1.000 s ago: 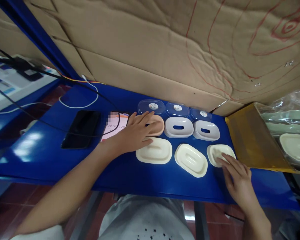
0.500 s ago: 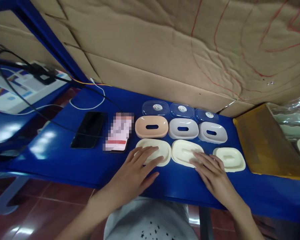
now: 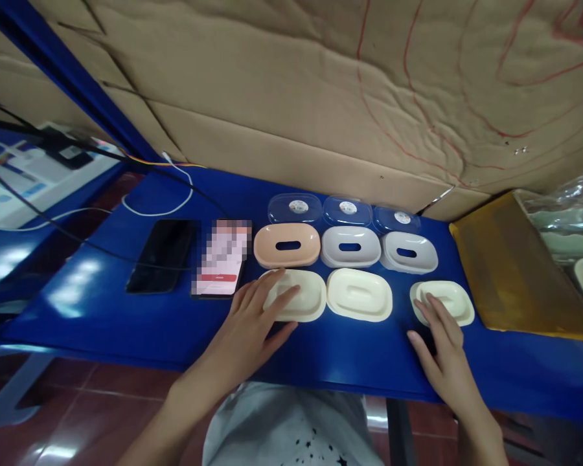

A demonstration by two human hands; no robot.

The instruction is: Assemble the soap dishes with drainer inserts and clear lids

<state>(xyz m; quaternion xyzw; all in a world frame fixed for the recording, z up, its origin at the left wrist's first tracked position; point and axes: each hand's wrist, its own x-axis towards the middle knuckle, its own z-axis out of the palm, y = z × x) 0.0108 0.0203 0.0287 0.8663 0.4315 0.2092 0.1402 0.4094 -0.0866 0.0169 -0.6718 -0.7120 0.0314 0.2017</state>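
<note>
My left hand (image 3: 257, 320) rests with spread fingers over the left cream oval tray (image 3: 311, 299), covering part of it. Fingertips of my right hand (image 3: 442, 343) lie on the right cream tray (image 3: 459, 301), its thumb held apart. Between them a middle cream tray (image 3: 362, 294) lies flat, touched by neither hand. Behind these stand a peach oval dish (image 3: 267, 249) and two pale grey dishes (image 3: 330, 249) (image 3: 430, 252), each with a slot in its floor. Clear lids (image 3: 276, 207) with round stickers form the back row.
A dark phone (image 3: 158, 259) and a lit phone (image 3: 218, 259) lie at left, near a white cable (image 3: 155, 213). A cardboard box (image 3: 505, 272) with plastic-wrapped pieces stands at right. Cardboard (image 3: 272, 97) walls the back of the blue table (image 3: 359, 362).
My right hand has moved right, from the middle cream tray to the right one. My left hand stays over the left tray. The view has shifted slightly.
</note>
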